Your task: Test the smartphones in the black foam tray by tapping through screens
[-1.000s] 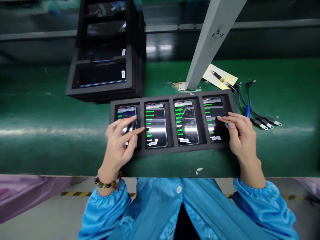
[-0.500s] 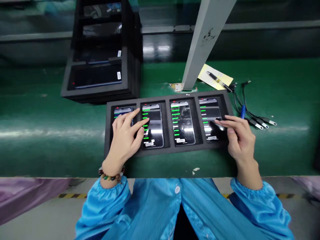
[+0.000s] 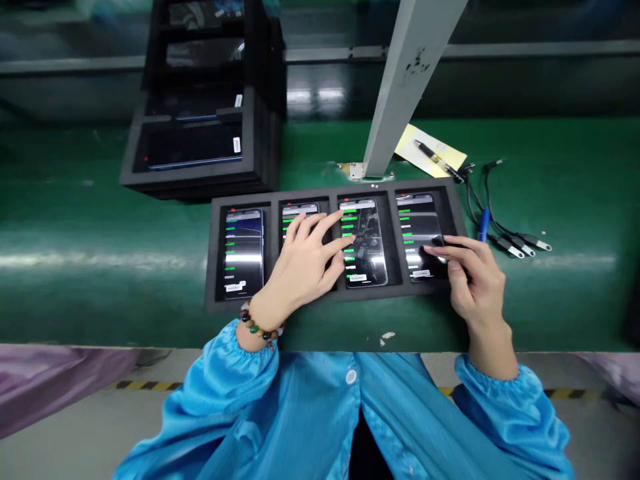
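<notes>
A black foam tray (image 3: 273, 300) lies on the green belt with several lit phones side by side. My left hand (image 3: 305, 267) is open, fingers spread over the second phone (image 3: 300, 212), with fingertips reaching the third phone (image 3: 367, 243). The leftmost phone (image 3: 243, 252) is uncovered. My right hand (image 3: 467, 273) holds nothing, its fingers stretched out and touching the screen of the rightmost phone (image 3: 417, 230). A bead bracelet (image 3: 257, 327) sits on my left wrist.
A stack of black foam trays (image 3: 200, 147) with dark phones stands behind at the left. A grey post (image 3: 400, 87) rises behind the tray. A yellow note with a pen (image 3: 433, 153) and several cables (image 3: 505, 233) lie at the right.
My left hand has moved right, from the leftmost phone across the second to the third. My right hand has stayed on the rightmost phone.
</notes>
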### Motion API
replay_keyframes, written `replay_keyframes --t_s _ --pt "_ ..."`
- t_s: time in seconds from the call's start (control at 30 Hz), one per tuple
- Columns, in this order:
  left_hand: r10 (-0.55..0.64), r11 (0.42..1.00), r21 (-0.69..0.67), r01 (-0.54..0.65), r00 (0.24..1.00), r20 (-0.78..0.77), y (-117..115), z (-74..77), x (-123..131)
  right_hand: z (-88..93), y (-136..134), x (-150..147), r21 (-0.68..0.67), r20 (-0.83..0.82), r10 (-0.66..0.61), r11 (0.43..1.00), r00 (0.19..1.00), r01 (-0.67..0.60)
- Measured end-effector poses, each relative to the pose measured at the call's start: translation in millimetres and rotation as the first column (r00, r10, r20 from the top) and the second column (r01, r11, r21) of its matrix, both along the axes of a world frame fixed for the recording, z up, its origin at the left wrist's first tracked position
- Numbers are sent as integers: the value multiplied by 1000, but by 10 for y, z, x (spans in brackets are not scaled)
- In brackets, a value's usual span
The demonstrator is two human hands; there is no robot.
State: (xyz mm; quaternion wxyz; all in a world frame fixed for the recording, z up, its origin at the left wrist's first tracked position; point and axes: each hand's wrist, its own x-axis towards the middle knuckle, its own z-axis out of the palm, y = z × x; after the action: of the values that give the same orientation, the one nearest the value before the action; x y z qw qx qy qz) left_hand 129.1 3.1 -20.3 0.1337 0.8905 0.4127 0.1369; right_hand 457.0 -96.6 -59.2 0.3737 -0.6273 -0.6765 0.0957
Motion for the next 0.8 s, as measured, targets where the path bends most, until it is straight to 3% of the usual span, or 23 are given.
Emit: replay_keyframes --t_s 0.13,0.23,0.4,0.47,0.6,0.8 --pt "16 1000 -7 -15 1000 18 5 36 -51 -5 -2 20 -9 29 2 1000 1000 -2" --pt "95 995 22 -97 992 85 -15 111 -248 56 16 -76 -1 89 9 1000 996 -9" --pt "315 939 66 -337 923 219 -161 179 -864 196 78 -461 -26 124 248 969 961 -247" --pt "393 906 60 -419 886 247 -249 155 -1112 221 102 -593 -59 134 327 945 935 -322" --pt "508 842 53 -537 822 258 -419 34 -1501 244 156 -817 -71 126 368 929 921 -362" --pt "532 819 40 -572 785 316 -590 -151 -1800 311 279 -1412 -71 99 534 846 840 -529"
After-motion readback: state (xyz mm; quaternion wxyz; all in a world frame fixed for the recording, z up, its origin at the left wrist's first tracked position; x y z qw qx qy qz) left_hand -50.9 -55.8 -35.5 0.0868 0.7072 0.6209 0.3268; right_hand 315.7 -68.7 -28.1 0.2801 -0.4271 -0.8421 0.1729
